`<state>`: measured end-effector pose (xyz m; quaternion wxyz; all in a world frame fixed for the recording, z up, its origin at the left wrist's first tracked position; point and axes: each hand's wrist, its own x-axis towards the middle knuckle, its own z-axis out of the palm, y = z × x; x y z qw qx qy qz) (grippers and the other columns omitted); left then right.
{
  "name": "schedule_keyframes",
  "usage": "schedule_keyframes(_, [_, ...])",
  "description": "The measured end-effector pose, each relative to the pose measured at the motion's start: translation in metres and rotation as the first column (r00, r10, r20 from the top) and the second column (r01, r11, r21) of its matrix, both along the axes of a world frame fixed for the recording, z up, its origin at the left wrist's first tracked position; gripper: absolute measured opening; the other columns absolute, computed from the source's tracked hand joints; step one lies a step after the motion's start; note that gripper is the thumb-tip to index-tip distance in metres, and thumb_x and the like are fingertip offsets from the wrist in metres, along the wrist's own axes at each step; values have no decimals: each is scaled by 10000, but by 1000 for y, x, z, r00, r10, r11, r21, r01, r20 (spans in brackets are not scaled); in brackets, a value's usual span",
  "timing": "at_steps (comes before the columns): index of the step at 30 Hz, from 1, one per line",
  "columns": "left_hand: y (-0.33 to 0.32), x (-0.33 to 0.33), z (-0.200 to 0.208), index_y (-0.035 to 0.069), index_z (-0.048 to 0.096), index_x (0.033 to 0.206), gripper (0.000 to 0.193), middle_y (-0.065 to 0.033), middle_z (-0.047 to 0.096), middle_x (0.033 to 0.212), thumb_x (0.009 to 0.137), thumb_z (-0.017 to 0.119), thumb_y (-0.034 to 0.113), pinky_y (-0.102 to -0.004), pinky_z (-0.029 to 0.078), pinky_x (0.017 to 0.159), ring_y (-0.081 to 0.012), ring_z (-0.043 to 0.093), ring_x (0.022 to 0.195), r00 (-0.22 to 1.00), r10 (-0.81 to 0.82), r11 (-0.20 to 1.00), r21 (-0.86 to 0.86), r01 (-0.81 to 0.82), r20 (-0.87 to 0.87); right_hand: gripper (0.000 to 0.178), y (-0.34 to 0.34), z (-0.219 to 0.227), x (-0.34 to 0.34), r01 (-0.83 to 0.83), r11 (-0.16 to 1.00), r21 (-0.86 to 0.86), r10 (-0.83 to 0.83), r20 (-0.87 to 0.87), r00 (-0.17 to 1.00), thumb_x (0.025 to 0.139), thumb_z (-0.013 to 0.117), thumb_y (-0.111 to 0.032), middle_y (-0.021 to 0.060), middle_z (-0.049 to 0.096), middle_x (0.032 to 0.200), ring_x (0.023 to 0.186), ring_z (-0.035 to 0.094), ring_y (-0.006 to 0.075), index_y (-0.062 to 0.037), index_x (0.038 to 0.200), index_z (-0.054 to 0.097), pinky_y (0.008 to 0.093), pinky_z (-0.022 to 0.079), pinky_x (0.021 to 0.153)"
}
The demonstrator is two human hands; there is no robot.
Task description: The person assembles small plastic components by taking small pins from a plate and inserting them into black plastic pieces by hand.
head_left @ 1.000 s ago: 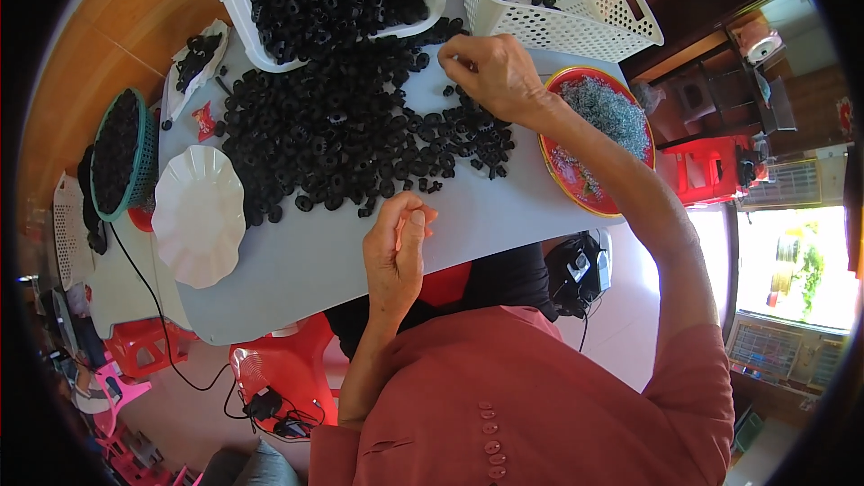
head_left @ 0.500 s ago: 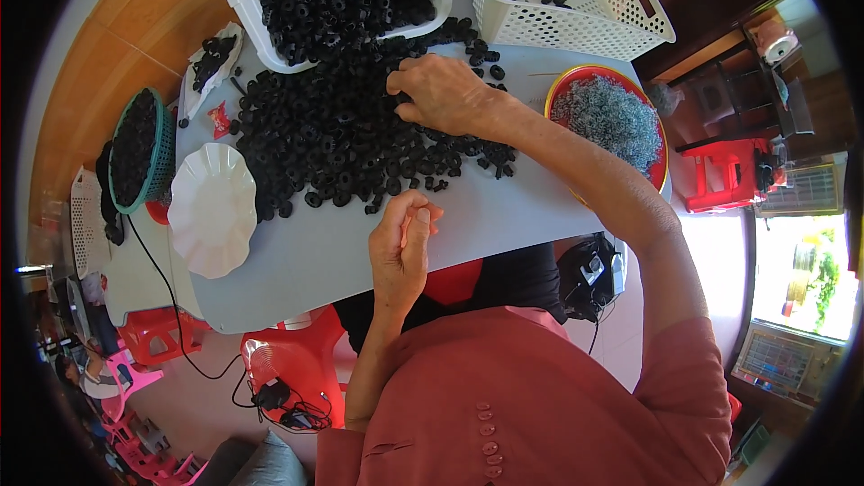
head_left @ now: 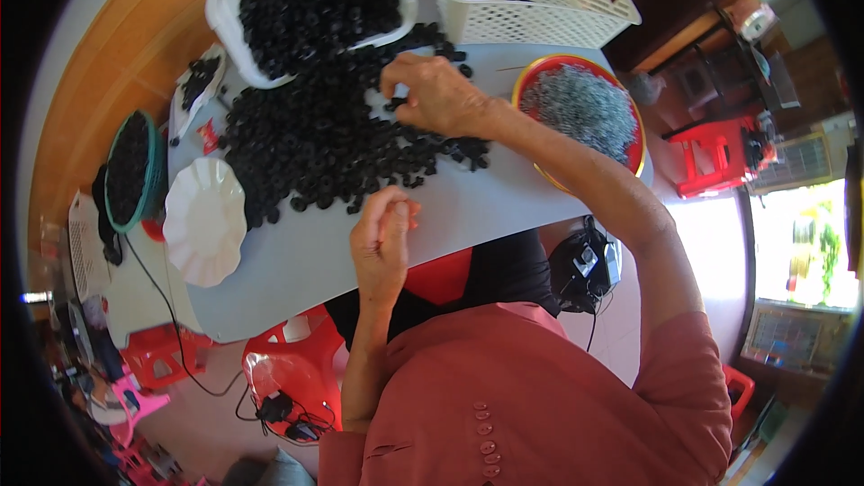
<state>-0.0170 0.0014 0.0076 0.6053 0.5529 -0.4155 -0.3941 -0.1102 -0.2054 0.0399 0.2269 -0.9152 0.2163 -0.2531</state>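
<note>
Head view, the only one, and we're over the grey table [head_left: 279,279]: the black parts [head_left: 315,139] spread in a heap across the upper middle. The right hand [head_left: 436,94] arches over the heap's right edge, thumb and fingers slightly parted around a black piece; gripped or merely touched, I can't tell. Below, in the middle of the frame, the left hand [head_left: 382,232] is narrow, fingers curled to the thumb; anything inside is hidden.

Progress? By my reading, plenty remains: the heap lies loose, the white tub [head_left: 225,16], top left, is piled high, while the perforated basket [head_left: 531,25], top right, holds only a small cluster. Which container takes finished pieces, I can't say.

The count: two hands, one tub, one perforated basket, one red bowl [head_left: 635,130] of pale bits at right, one scalloped plate [head_left: 205,225] and one teal basket [head_left: 155,171] at left. Black parts: too many to number.
</note>
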Motion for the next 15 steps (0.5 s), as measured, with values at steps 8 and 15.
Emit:
schedule_keyframes(8, [-16,5,17,-1,557,1133,254,-39,614,848,983,472,187,-231,437,652,-99,522,695,978,150,988,10,-153,143,183,64,9,-18,-205,972,116,178,211,961,694,620,-4,146,661,797,728,660,312,-9,870,666,382,539,657])
schedule_keyframes(15, [-15,-4,22,-4,600,1059,280,-25,583,820,976,533,255,-235,419,629,-100,499,652,996,-49,997,60,54,-72,174,106,25,-47,-122,948,294,36,282,959,705,617,21,204,629,795,744,648,375,50,860,543,415,532,639])
